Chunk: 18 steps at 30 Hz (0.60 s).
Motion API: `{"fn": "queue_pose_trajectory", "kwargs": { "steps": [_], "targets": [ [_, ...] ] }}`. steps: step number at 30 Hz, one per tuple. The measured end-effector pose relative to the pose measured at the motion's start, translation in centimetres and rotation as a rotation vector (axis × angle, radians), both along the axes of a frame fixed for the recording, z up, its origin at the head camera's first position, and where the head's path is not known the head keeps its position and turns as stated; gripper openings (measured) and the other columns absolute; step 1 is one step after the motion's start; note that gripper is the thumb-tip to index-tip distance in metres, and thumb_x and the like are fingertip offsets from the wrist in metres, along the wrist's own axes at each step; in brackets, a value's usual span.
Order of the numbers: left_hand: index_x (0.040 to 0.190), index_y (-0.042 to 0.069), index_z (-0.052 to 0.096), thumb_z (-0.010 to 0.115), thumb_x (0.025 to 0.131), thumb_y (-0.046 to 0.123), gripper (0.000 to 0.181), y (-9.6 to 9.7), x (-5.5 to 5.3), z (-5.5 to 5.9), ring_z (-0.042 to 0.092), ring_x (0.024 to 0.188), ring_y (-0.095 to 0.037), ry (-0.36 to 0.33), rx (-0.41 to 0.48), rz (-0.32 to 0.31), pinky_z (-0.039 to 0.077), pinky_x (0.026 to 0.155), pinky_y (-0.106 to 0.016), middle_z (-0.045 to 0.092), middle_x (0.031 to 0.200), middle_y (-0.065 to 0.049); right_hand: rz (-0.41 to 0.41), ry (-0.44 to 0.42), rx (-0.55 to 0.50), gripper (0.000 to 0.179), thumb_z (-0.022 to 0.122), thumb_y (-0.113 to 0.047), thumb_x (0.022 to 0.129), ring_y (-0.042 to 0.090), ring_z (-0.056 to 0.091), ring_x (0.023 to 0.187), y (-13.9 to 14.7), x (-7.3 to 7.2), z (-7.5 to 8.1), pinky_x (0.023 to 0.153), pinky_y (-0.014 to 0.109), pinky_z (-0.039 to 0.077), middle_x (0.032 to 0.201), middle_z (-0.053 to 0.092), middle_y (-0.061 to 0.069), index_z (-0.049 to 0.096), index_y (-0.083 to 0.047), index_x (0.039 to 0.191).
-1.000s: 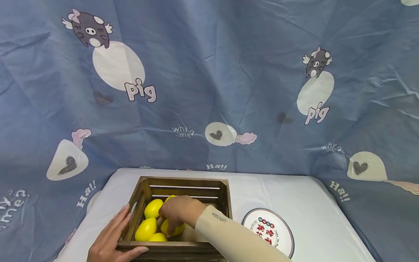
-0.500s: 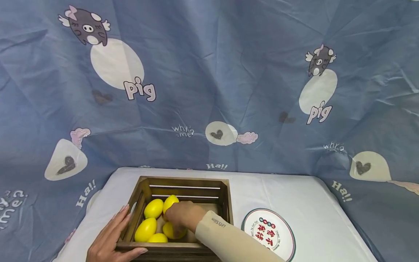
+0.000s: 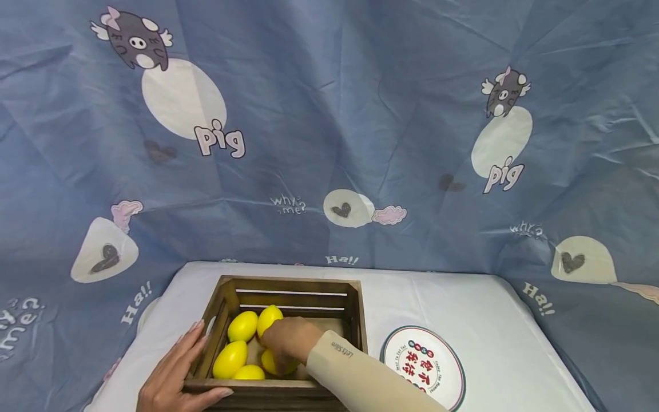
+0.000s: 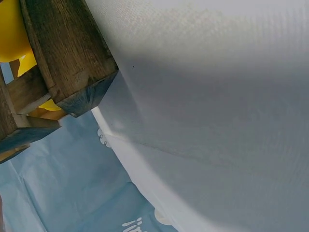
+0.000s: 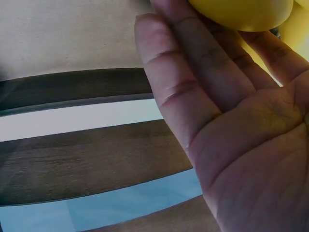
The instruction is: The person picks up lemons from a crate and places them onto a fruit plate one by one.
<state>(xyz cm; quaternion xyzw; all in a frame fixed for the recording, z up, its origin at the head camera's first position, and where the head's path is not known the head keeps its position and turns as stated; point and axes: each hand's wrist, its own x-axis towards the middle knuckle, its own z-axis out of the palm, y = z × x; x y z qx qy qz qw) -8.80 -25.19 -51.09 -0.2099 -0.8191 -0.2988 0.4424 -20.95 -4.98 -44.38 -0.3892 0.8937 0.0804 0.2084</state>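
Note:
A brown slatted wooden crate [image 3: 288, 284] stands on the white table with several yellow lemons in it. My left hand [image 3: 172, 377] rests against the crate's front left corner, fingers straight along the left side and thumb on the front rim. Inside the crate, my right hand [image 3: 290, 340] holds a lemon [image 3: 270, 361] near the front, thumb on one side and fingers on the other. In the right wrist view, a lemon [image 5: 241, 12] covers some of the fingertips. Beside the hand lie other lemons [image 3: 230, 359] at the left. The right thumb partly hides the held lemon.
A round white plate [image 3: 443, 366] with red characters and a dark rim lies to the right of the crate, partly behind the right sleeve [image 3: 370, 372]. A blue patterned cloth [image 3: 288, 114] hangs behind the white-covered table [image 3: 484, 320].
The right hand has sunk a little lower and shifted slightly right, with the lemon under it moving right too. The back lemon shows more. The left hand stays in place.

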Motion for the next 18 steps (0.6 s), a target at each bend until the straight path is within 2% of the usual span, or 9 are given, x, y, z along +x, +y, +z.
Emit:
{"fn": "queue_pose_trajectory", "kwargs": {
  "steps": [5, 12, 18],
  "targets": [
    [0.137, -0.009, 0.064, 0.079, 0.078, 0.071, 0.101, 0.2, 0.2, 0.0, 0.047, 0.145, -0.021, -0.022, -0.011, 0.031, 0.034, 0.123, -0.024, 0.059, 0.144, -0.028, -0.030, -0.008, 0.005, 0.031, 0.093, -0.017, 0.076, 0.013, 0.054, 0.069, 0.0, 0.1, 0.0, 0.056, 0.024, 0.049, 0.076, 0.060, -0.008, 0.063, -0.023, 0.081],
    [0.143, -0.005, 0.060, 0.080, 0.075, 0.073, 0.106, 0.2, 0.3, -0.2, 0.044, 0.147, -0.013, -0.067, -0.008, 0.063, 0.030, 0.125, -0.023, 0.058, 0.147, -0.024, -0.087, -0.059, -0.006, 0.029, 0.092, -0.015, 0.075, 0.014, 0.052, 0.068, 0.3, 0.0, 0.8, 0.057, 0.026, 0.049, 0.077, 0.060, -0.006, 0.064, -0.020, 0.081],
    [0.143, -0.005, 0.061, 0.081, 0.075, 0.072, 0.105, 0.2, 0.4, -0.3, 0.044, 0.146, -0.013, -0.075, -0.003, 0.061, 0.030, 0.125, -0.023, 0.057, 0.148, -0.023, -0.077, -0.051, 0.008, 0.027, 0.093, -0.018, 0.077, 0.012, 0.052, 0.070, 1.1, -0.3, 2.1, 0.058, 0.026, 0.049, 0.079, 0.060, -0.006, 0.068, -0.020, 0.088]
  ]
}}
